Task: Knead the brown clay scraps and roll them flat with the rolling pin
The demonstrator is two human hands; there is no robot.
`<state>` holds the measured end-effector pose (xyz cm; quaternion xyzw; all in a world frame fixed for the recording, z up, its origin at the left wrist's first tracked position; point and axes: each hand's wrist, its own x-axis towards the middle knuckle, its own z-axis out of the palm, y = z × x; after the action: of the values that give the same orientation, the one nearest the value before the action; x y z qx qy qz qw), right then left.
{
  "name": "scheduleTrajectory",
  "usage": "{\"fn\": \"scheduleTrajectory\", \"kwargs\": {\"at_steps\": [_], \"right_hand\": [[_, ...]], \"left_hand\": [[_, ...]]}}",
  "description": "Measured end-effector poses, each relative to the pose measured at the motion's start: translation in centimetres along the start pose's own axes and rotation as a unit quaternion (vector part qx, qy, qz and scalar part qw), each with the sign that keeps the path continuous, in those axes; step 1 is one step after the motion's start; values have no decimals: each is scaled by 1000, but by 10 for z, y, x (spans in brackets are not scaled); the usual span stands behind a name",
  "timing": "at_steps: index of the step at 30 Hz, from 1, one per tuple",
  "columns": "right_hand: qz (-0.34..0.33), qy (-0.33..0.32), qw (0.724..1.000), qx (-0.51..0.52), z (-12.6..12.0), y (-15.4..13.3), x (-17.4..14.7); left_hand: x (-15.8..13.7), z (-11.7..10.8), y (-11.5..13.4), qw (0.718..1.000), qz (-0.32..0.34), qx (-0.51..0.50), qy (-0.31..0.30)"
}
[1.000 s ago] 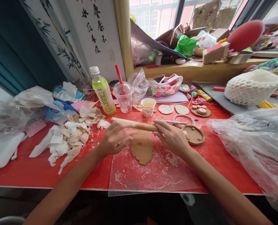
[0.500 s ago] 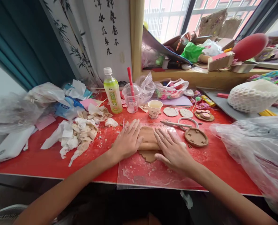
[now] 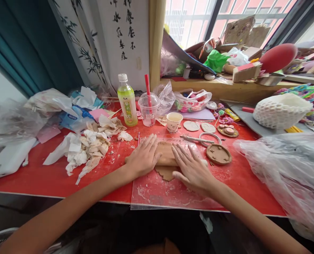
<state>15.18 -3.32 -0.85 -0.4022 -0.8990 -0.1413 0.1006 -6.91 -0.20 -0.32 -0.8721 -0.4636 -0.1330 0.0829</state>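
My left hand [image 3: 143,155] lies flat, fingers stretched forward, over the left part of a rolling pin [image 3: 168,161]. On its right part rests my right hand [image 3: 192,167], also flat, with the fingers slightly spread and the thumb out to the side. Between the hands the pin lies across a flattened sheet of brown clay [image 3: 164,148], whose ragged near edge sticks out below it. Under the clay is a clear plastic sheet [image 3: 157,197] smeared with clay residue. Both palms hide much of the pin; its pale right end shows past my right hand.
Right of the hands lie a round clay dish [image 3: 218,154], a ring [image 3: 210,138] and a thin tool [image 3: 196,139]. Behind stand a paper cup [image 3: 174,122], a plastic cup with straw [image 3: 149,113] and a bottle [image 3: 127,104]. Crumpled tissues [image 3: 90,144] and a plastic bag [image 3: 284,165] flank the work.
The view has shifted slightly. Both hands stay flat on the rolling pin, and any rolling between the frames is too small to make out clearly.
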Motion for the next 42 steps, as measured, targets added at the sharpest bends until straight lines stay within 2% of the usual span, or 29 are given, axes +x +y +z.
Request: {"fn": "scheduleTrajectory", "kwargs": {"at_steps": [4,6,8,12,15,17,20,22,25,29,31,34,37,39,42], "right_hand": [[115,1,993,-7,16,24,43],[141,8,990,-9,19,28,52],[123,13,992,-6,15,20,41],[25,4,1000,3,-1,-12,-12],[-5,-8,1000,7,-5,-18,-28],[9,-4,1000,3,0,-9,-14],[77,12,997,-5,16,15,28],[151,23,988,-8,25,29,54],[207,63,976,-19,32,41,77],[211,140,967,-37,31,45,82],[207,143,967,-31,29,43,78],[176,107,978,-15,25,34,64],[106,44,993,-1,16,14,32],[57,8,998,7,6,-4,5],[31,-12,999,20,-7,-29,-32]], "left_hand": [[42,4,-14,993,-81,18,81],[50,4,-16,991,-82,25,104],[39,2,-12,995,-61,23,81],[-17,-6,11,1000,-9,-1,-12],[-34,-7,18,1000,-3,-3,-26],[-22,-2,13,1000,-21,4,-10],[18,8,-5,997,-58,21,48],[46,13,-19,992,-48,42,111],[75,15,-33,981,-33,84,174],[87,14,-36,980,-67,87,166],[83,14,-34,986,-65,60,143],[62,14,-25,994,-42,22,102],[25,10,-8,999,-38,-11,31],[-4,3,5,999,-9,-30,-15],[-42,-12,21,998,29,-49,-39]]}}
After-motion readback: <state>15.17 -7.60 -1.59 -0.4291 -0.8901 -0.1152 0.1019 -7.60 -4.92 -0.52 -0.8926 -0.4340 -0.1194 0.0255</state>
